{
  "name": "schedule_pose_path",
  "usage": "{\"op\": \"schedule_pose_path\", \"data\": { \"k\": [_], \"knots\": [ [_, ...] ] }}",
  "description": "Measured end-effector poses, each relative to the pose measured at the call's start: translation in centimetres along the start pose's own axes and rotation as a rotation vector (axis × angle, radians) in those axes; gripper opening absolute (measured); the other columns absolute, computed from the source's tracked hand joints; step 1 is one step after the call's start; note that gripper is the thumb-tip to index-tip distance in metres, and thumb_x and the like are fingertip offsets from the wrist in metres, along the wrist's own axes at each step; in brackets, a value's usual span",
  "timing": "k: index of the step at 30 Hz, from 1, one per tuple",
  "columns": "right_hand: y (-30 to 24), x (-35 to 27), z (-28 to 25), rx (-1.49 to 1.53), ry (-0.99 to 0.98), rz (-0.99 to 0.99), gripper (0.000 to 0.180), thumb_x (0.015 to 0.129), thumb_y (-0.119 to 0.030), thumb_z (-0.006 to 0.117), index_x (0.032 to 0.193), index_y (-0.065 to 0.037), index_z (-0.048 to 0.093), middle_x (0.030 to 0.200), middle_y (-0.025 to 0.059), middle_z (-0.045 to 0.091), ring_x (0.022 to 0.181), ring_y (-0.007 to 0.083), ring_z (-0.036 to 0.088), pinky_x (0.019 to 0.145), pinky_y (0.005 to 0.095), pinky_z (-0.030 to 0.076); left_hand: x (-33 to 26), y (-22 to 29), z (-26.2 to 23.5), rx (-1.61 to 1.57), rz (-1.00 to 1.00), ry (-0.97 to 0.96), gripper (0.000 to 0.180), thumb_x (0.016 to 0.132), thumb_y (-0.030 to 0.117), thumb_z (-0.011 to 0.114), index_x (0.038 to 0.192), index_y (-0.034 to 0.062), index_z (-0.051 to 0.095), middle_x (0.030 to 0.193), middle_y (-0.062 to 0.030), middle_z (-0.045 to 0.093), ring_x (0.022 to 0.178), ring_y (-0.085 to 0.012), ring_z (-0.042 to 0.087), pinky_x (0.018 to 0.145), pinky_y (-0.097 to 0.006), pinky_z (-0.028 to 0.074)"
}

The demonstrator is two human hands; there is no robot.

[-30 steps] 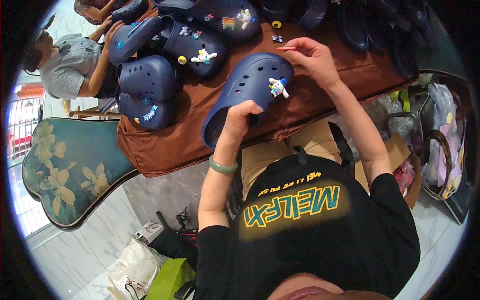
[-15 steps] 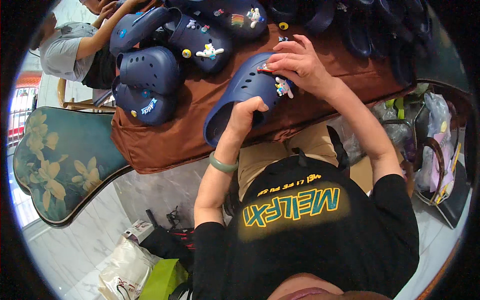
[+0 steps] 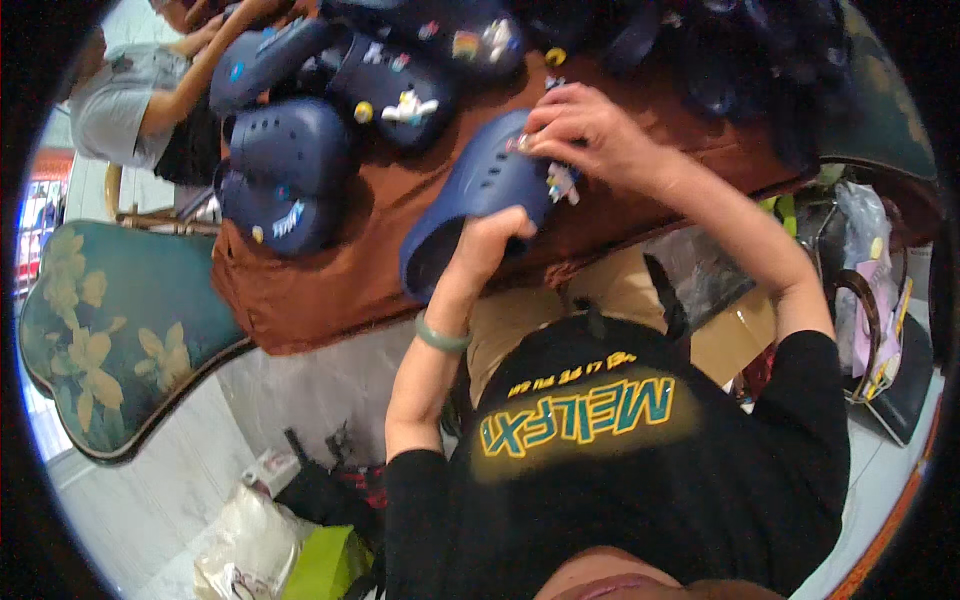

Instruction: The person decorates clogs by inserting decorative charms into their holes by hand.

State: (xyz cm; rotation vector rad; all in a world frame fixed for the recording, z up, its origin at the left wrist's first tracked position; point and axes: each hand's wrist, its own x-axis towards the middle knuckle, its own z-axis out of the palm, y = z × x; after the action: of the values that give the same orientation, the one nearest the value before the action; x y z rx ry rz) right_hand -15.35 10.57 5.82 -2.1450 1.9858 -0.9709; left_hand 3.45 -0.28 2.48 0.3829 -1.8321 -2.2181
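Observation:
A dark blue clog with vent holes lies tilted over the cloth, its toe pointing away from me. My left hand is closed on its side near the heel opening, thumb along the edge. With my right hand I pinch a small reddish shoe charm against the top of the toe; my fingers partly hide it. A white character charm sits on the clog's right side, just below my right hand. Just beyond my fingers, a tiny charm rests on the cloth.
Several blue clogs with charms stand at the left on the brown cloth. More dark clogs crowd the far right. A yellow round charm lies beyond my hand. Another person works at far left. Bags stand below.
The view has shifted slightly and blurred. My right hand still pinches the charm at the clog's toe, its fingers now drawn closer together; my left hand keeps its hold.

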Motion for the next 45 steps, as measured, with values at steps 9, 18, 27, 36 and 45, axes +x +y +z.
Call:
{"op": "schedule_pose_path", "data": {
  "k": [9, 18, 27, 36, 45],
  "knots": [
    [0.6, 2.1, -1.1, 0.509, -0.278, 0.456, 0.061, 0.070, -0.031, 0.079, 0.115, -0.004, 0.047, 0.109, 0.0159, 0.057, 0.104, 0.0270, 0.053, 0.088, 0.0354, 0.042, -1.3, 0.1, 0.7, 0.016, 0.029, -0.009, 0.040, 0.060, 0.010, 0.059, 0.099, 0.0025, 0.056, 0.094, -0.0035, 0.053, 0.085, -0.0169, 0.051, 0.075, -0.030, 0.045],
    [0.0, 4.3, -1.0, 0.349, -0.414, 0.545, 0.062, 0.067, -0.019, 0.078, 0.119, -0.005, 0.046, 0.108, 0.0168, 0.058, 0.103, 0.0287, 0.055, 0.086, 0.0375, 0.044, -1.4, 0.8, 0.9, -0.027, -0.177, 0.107, 0.035, 0.058, 0.009, 0.058, 0.093, 0.0024, 0.057, 0.090, -0.0037, 0.056, 0.080, -0.0168, 0.054, 0.074, -0.029, 0.046],
    [1.6, 2.1, 0.9, 0.537, -0.211, 0.469, 0.059, 0.077, -0.031, 0.073, 0.121, 0.000, 0.049, 0.119, 0.0163, 0.057, 0.112, 0.0237, 0.053, 0.096, 0.0337, 0.041, 0.0, -2.5, -1.6, -0.321, -0.202, 0.062, 0.013, 0.064, 0.006, 0.058, 0.075, 0.0011, 0.061, 0.080, -0.0039, 0.059, 0.074, -0.0145, 0.054, 0.071, -0.028, 0.045],
    [7.5, -1.8, 2.3, -0.382, 0.223, 0.150, 0.039, 0.084, -0.016, 0.062, 0.118, -0.002, 0.049, 0.126, 0.0196, 0.044, 0.116, 0.0375, 0.043, 0.099, 0.0421, 0.039, 1.6, 0.6, -1.9, -0.472, -0.293, 0.185, 0.044, 0.061, 0.008, 0.050, 0.101, -0.0073, 0.059, 0.100, -0.0136, 0.064, 0.094, -0.0256, 0.062, 0.088, -0.035, 0.048],
    [11.1, 1.0, 6.5, -0.309, 0.206, 0.075, 0.030, 0.083, -0.013, 0.062, 0.112, -0.005, 0.056, 0.119, 0.0172, 0.051, 0.115, 0.0366, 0.046, 0.099, 0.0409, 0.040, 2.0, -1.2, -2.5, -0.533, -0.283, 0.117, 0.016, 0.066, 0.005, 0.052, 0.077, -0.0005, 0.062, 0.085, -0.0070, 0.063, 0.081, -0.0176, 0.060, 0.079, -0.029, 0.047]
  ]
}}
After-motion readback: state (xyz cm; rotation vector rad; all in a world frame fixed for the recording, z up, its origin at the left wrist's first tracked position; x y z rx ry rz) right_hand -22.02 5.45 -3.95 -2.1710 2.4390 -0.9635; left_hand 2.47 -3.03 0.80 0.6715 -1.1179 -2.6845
